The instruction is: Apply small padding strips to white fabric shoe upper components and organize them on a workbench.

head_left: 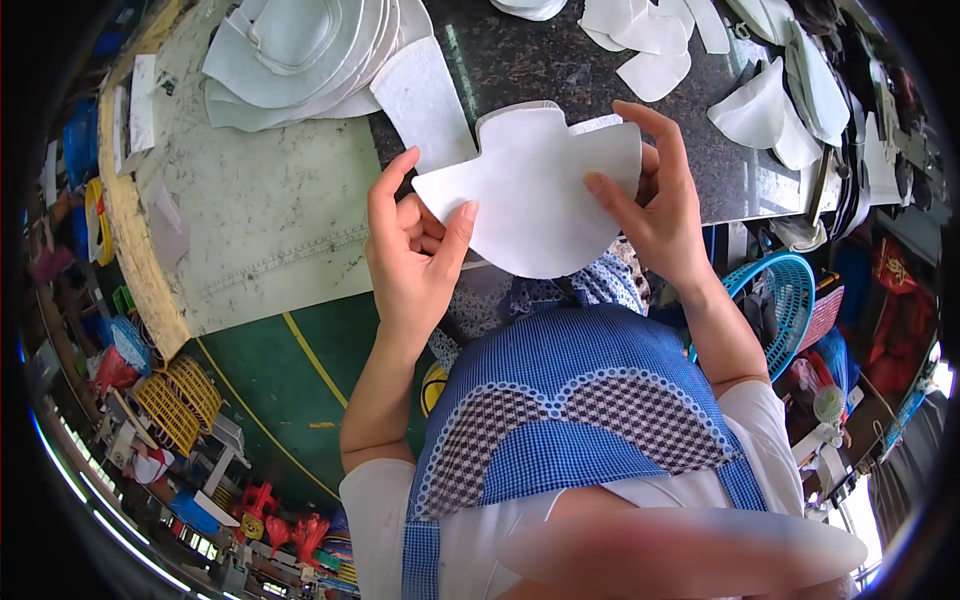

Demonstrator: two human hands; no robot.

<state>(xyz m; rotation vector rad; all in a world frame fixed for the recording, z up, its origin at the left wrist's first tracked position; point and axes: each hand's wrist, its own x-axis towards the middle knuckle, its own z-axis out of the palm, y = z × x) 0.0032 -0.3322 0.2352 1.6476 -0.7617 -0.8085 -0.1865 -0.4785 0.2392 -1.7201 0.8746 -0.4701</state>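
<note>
A white cut piece of soft sheet material (545, 195), with a rounded lower edge and a tab at the top, is held up at the near edge of the table. My left hand (412, 255) pinches its left corner between thumb and curled fingers. On the opposite side my right hand (662, 205) grips it, thumb on the front face and fingers behind. Another edge peeks out behind the top, so there may be more than one layer. A white strip (425, 105) lies just beyond my left hand, partly covered by the held piece.
Large white cut pieces (290, 75) are stacked at the back left, on a pale board (270, 210). Smaller white pieces (650, 45) lie on the dark stone tabletop (530, 60); curved ones (760, 110) sit farther right. A blue plastic basket (790, 310) stands below the right edge.
</note>
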